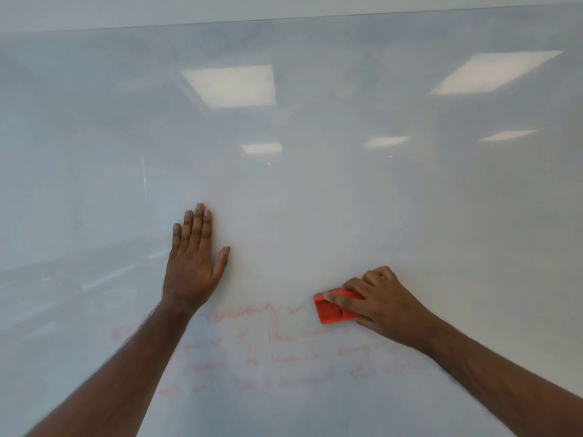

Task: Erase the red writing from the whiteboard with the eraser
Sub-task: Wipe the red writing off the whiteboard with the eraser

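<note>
- The right hand has its fingers curled over the red eraser, thumb below; the eraser sits against the whiteboard at the right end of the top line of the writing, likely so a sweep leftward takes that line first.
- The left hand lies flat on the board, fingers straight, holding nothing, just above the writing's left part; it seems to brace the body.
- The writing, faint red in several lines, lies below both hands; most of it appears uncleared.
</note>
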